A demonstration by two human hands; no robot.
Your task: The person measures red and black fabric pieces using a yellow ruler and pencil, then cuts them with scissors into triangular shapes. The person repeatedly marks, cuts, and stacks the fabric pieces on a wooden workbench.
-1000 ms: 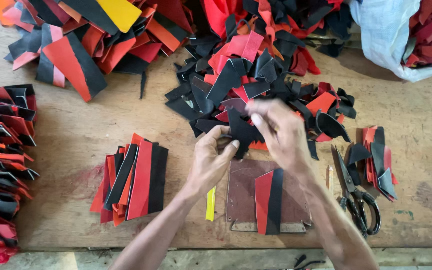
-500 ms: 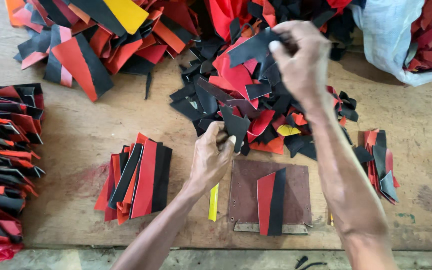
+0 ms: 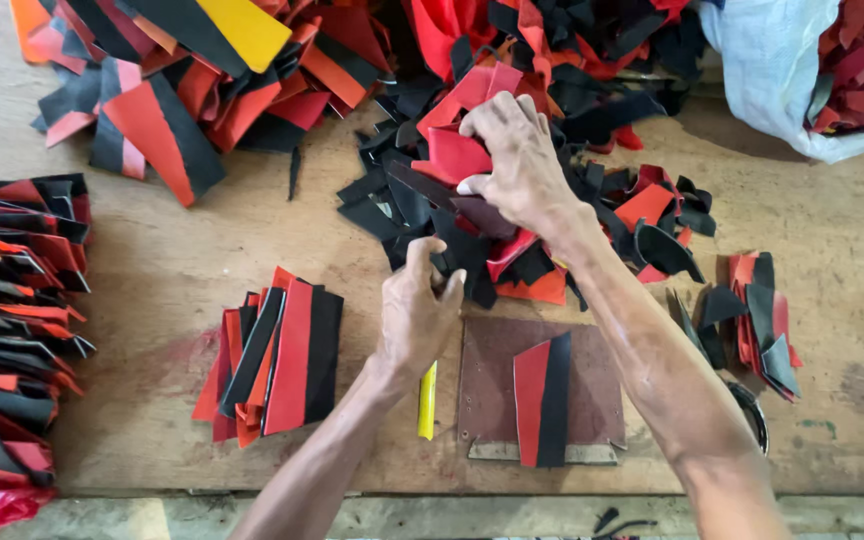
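Note:
A loose heap of red and black leather scraps [image 3: 542, 190] covers the middle of the wooden table [image 3: 202, 260]. My right hand [image 3: 517, 160] is in the heap, fingers closed on a red scrap [image 3: 452, 155] with a dark piece under it. My left hand [image 3: 417, 310] rests at the heap's near edge, fingers pinching a black scrap [image 3: 457, 262]. Below the hands lies a brown board [image 3: 497, 385] with a joined red-and-black strip [image 3: 542, 400] on it. A yellow tool [image 3: 427, 400] lies beside the board.
A sorted bundle of red and black strips [image 3: 277, 355] lies left of my left arm. More stacked pieces [image 3: 7, 320] line the left edge, a larger pile [image 3: 182, 80] sits at the back left. A small pile [image 3: 757, 315] is at the right, a white sack of scraps [image 3: 812, 70] at the back right.
My right hand came down from the far side of the heap onto its middle and now grips a red scrap. My left hand stayed at the heap's near edge.

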